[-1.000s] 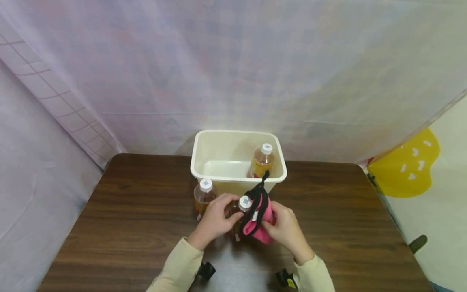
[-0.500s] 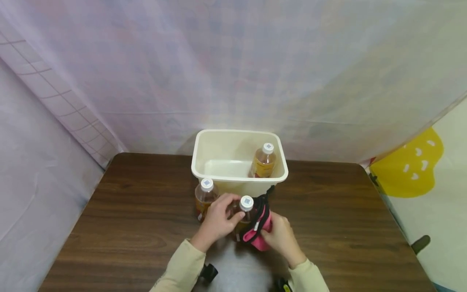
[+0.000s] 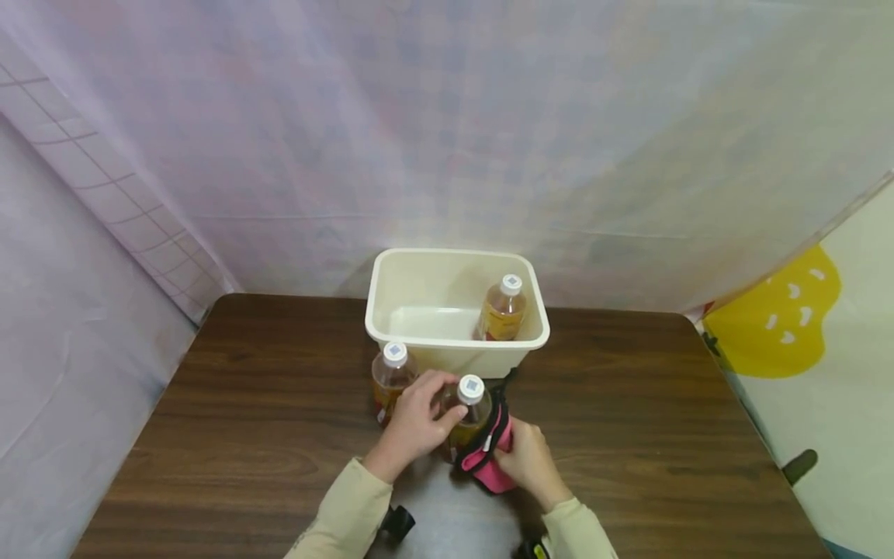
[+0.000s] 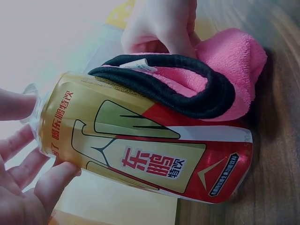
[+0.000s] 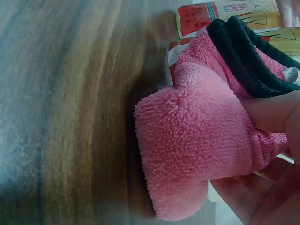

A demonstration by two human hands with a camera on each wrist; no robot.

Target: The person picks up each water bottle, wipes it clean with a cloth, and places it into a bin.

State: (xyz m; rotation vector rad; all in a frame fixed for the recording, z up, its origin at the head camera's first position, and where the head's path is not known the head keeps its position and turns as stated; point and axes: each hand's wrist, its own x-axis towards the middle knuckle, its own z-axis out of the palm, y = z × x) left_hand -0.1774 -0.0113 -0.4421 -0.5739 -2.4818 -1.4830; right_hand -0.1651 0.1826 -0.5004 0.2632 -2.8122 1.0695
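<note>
My left hand [image 3: 412,428] holds a drink bottle [image 3: 476,419] near its neck, thumb and fingers around the top. The bottle stands upright on the table, with a white cap and a red and yellow label [image 4: 159,154]. On its right side my right hand [image 3: 532,464] grips a bunched pink cloth [image 5: 192,122] with black trim and a small white tag [image 5: 291,74]. In the left wrist view the cloth lies against the bottle's side. A second such bottle [image 3: 393,380] stands just left of my left hand.
Behind the hands stands a cream plastic bin [image 3: 457,343] with another bottle [image 3: 503,310] upright in its right part. The wooden table [image 3: 244,435] ends at a hanging curtain [image 3: 461,140] behind the bin.
The right hand and the pink cloth have moved down and toward me along the bottle's right side. The left hand has stayed at the bottle's neck.
</note>
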